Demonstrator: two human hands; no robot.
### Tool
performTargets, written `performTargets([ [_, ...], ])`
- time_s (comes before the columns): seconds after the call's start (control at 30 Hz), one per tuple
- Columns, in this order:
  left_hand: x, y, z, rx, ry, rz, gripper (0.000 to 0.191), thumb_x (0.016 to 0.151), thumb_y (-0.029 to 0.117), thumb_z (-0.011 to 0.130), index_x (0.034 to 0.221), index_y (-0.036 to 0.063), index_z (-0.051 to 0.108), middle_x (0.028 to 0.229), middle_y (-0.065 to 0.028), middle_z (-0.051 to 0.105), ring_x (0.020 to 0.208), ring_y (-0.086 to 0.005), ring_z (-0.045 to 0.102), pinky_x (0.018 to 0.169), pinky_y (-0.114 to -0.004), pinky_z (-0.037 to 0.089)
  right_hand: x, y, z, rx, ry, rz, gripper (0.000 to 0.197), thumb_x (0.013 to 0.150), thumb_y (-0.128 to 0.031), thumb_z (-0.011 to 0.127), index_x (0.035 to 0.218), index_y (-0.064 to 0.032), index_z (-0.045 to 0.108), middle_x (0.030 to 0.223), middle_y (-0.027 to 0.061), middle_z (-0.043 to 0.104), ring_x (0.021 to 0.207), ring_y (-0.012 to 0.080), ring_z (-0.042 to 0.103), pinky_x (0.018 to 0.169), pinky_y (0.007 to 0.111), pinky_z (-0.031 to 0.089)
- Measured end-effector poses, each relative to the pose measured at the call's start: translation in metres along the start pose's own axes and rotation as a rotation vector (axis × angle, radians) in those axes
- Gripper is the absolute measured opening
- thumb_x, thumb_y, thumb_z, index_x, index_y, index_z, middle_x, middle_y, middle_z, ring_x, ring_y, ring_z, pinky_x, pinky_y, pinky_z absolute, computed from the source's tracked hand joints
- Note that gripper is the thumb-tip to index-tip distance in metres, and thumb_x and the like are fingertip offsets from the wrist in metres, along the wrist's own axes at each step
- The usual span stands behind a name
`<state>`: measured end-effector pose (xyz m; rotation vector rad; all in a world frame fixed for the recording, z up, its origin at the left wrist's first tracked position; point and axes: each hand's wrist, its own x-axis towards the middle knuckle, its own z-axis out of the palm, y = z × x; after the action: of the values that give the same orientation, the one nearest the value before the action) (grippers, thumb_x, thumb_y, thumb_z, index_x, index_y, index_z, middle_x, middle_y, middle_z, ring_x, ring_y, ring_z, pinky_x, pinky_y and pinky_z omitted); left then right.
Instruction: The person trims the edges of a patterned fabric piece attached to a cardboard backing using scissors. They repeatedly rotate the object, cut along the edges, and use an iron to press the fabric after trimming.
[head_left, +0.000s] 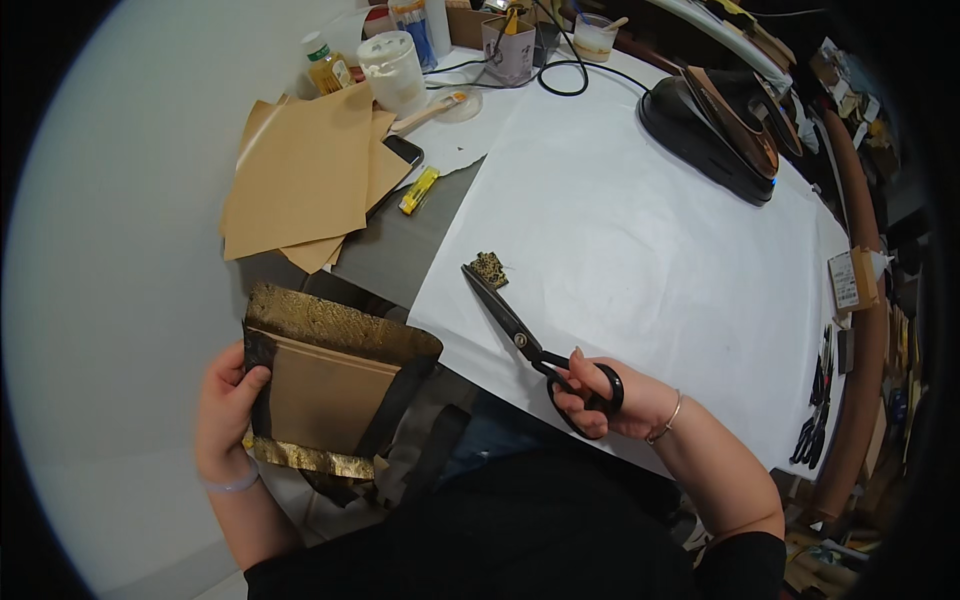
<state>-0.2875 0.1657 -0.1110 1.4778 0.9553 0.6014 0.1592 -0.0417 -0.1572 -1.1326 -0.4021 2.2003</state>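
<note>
In the head view, my left hand (236, 405) grips the left edge of a brown board piece (326, 394) with black and gold patterned fabric (337, 319) along its edges, held off the table's front left. My right hand (592, 394) has its fingers in the handles of black-handled scissors (520, 340). The scissors point up and left over the white paper sheet (637, 225), their blades together. At their tip lies a small black and gold fabric scrap (490, 270).
Brown paper sheets (300, 180), a phone (405, 148) and a yellow cutter (419, 190) lie at the left. Behind them stand a white tub (391, 71) and a glue bottle (328, 64). A corded iron (709, 135) is at the back right; black tools (814, 420) lie at the right edge.
</note>
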Motion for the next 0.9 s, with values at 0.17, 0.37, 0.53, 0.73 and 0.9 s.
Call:
performTargets([
  [0.17,-0.001,-0.003,0.005,-0.015,0.015,-0.022,0.042,0.098,0.020,0.076,0.131,-0.0040,0.063,0.120,-0.0061,0.073,0.108,-0.0137,0.066,0.097,-0.030,0.052,0.004,0.005,0.005,0.204,-0.127,-0.094,0.077,0.096,-0.082,0.041,0.104,-0.0063,0.052,0.087,0.0042,0.058,0.063,0.0121,0.052,0.058,0.028,0.050],
  [0.37,0.000,-0.001,0.007,-0.019,0.006,-0.029,0.039,0.099,0.011,0.071,0.133,-0.0045,0.062,0.121,-0.0065,0.072,0.109,-0.0134,0.066,0.098,-0.030,0.052,-0.002,0.009,0.005,0.247,-0.227,-0.197,0.075,0.097,-0.080,0.041,0.102,-0.0061,0.053,0.087,0.0048,0.058,0.061,0.0124,0.052,0.060,0.029,0.051],
  [0.53,0.005,0.012,0.023,0.023,-0.033,-0.025,0.035,0.099,0.007,0.068,0.131,-0.0052,0.063,0.119,-0.0057,0.071,0.108,-0.0130,0.065,0.097,-0.029,0.051,-0.010,0.012,0.005,-0.075,0.020,-0.252,0.057,0.104,-0.064,0.050,0.097,-0.0082,0.052,0.082,0.0042,0.057,0.061,0.0121,0.054,0.060,0.030,0.053],
  [0.73,0.056,0.034,0.040,0.053,-0.466,0.037,0.035,0.096,0.016,0.072,0.123,-0.0056,0.066,0.117,-0.0021,0.070,0.109,-0.0112,0.061,0.097,-0.029,0.049,-0.015,0.012,0.025,-0.115,0.140,-0.142,0.050,0.104,-0.059,0.054,0.090,-0.0112,0.051,0.077,0.0010,0.056,0.061,0.0103,0.055,0.057,0.028,0.051],
  [0.9,0.134,0.012,0.052,0.018,-0.828,-0.188,0.056,0.096,0.037,0.072,0.131,-0.0061,0.065,0.144,-0.0183,0.055,0.129,-0.0241,0.055,0.110,-0.038,0.043,-0.009,0.026,0.013,-0.064,0.044,-0.136,0.054,0.104,-0.067,0.049,0.086,-0.0161,0.046,0.079,0.0010,0.056,0.060,0.0104,0.052,0.057,0.030,0.052],
])
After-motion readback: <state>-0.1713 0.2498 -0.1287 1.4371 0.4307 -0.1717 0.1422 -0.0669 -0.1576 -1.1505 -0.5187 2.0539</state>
